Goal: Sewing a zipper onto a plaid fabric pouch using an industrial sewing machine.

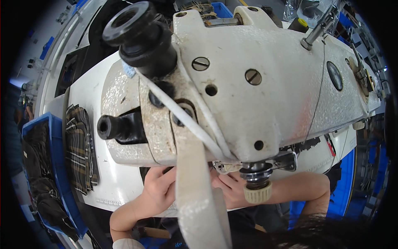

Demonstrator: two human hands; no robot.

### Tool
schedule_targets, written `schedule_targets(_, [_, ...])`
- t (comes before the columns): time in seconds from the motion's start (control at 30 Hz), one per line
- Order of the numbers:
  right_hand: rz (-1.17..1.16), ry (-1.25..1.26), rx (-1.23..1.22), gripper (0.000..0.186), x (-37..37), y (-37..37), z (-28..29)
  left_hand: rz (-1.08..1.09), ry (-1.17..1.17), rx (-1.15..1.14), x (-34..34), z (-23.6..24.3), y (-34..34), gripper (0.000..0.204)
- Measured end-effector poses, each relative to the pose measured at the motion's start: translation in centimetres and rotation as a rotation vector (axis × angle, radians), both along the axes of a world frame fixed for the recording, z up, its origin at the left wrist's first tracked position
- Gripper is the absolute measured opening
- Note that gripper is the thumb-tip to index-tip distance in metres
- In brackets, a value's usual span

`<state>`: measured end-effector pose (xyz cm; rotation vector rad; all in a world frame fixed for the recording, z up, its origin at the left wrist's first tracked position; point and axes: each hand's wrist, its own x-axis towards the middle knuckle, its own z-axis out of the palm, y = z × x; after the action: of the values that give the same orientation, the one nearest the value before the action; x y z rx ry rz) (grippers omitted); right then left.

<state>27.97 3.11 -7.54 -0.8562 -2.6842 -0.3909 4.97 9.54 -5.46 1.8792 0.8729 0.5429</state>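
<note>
A white sewing machine [232, 112] fills the middle of the view and covers much of the work below it. Close under its left end, my left hand [157, 191] is closed, its fingers bent and pressed together; a bit of dark material shows beside it. My right hand [228, 189] lies just to the right, fingers curled, partly behind the tension knob [258, 193] and the pale lever [192, 186]. Both fingertips are hidden by the machine, so what they hold cannot be made out. A white cord [178, 110] loops from the black post [143, 45] across the machine's front.
Folded plaid cloth [78, 145] is stacked on the left of the white table [112, 182]. Beyond the table's left edge stands a blue bin [58, 166] with dark garments. Dark cloth [304, 145] lies right of the machine head. A thread cone [298, 25] stands behind.
</note>
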Motion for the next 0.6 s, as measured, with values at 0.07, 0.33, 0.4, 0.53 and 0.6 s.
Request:
schedule_targets(0.07, [0.013, 0.006, 0.024, 0.026, 0.0, -0.1, -0.3, -0.029, 0.069, 0.145, -0.6, -0.4, -0.4, 0.038])
schedule_targets(0.33, [-0.005, 0.018, 0.067, 0.028, -0.5, -0.5, -0.6, -0.395, 0.663, 0.775, 1.4, 1.3, -2.2, 0.039])
schedule_targets(0.4, [0.016, 0.034, 0.084, 0.029, -0.3, -0.5, -0.5, -0.308, 0.466, 0.568, 0.8, 1.0, -2.2, 0.032])
schedule_targets(0.53, [0.009, 0.046, 0.158, 0.031, -0.5, -0.6, -1.3, -0.023, 0.316, 0.315, -2.0, 1.0, -0.7, 0.025])
schedule_targets(0.6, [-0.005, 0.054, 0.161, 0.032, -0.5, -0.7, -2.0, 0.136, 0.178, 0.35, -1.4, 2.3, 1.1, 0.019])
